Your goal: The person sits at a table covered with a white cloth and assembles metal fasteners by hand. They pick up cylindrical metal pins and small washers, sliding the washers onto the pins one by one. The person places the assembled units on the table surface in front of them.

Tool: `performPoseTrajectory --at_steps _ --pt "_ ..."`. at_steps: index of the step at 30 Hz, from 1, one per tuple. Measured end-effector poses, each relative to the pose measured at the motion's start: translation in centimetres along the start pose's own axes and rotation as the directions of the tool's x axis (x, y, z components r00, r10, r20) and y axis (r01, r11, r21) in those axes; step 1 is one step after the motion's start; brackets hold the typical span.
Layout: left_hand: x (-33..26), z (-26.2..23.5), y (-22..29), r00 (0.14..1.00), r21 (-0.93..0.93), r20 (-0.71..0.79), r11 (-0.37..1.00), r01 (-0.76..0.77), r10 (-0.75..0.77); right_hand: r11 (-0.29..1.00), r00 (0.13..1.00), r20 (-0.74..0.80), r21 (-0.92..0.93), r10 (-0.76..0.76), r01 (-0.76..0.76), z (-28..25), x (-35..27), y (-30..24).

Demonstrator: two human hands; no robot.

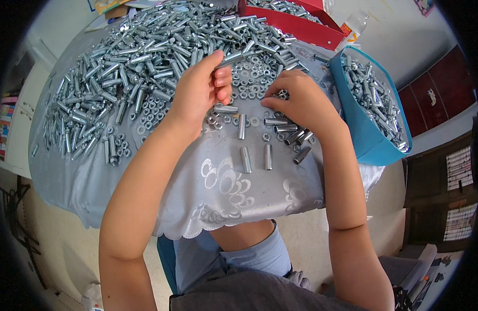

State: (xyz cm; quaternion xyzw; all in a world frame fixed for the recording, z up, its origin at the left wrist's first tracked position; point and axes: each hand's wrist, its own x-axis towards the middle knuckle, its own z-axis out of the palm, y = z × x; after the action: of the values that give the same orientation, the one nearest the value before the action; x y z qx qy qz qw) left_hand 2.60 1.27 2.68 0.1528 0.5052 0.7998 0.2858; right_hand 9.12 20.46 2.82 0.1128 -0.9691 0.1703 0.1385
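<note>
My left hand is closed, fingers curled, with a silver anchor bolt at its thumb tip, apparently gripped. To its right, my right hand reaches down over washers and nuts, its fingertips drawn together; whatever they hold is hidden. Between and below the hands lie loose metal sleeves: one upright-looking sleeve, and two nearer ones, a left sleeve and a right sleeve. Several more sleeves cluster under my right wrist. A few nuts sit beside my left wrist.
A big heap of anchor bolts covers the table's far and left side. At the right edge stands a blue container full of bolts. Behind are a red box with more metal parts and a clear bottle. A grey patterned cloth covers the table.
</note>
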Motion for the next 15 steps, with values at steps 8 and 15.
performPoseTrajectory --at_steps 8,15 --pt "-0.1 -0.1 -0.1 1.0 0.003 0.008 1.0 0.019 -0.019 0.983 0.995 0.073 0.162 0.074 -0.085 -0.3 0.1 -1.2" --pt "-0.3 0.0 -0.1 0.998 0.083 0.021 0.995 0.056 -0.058 0.517 0.976 -0.06 0.854 0.208 -0.058 -0.6 0.8 -3.0"
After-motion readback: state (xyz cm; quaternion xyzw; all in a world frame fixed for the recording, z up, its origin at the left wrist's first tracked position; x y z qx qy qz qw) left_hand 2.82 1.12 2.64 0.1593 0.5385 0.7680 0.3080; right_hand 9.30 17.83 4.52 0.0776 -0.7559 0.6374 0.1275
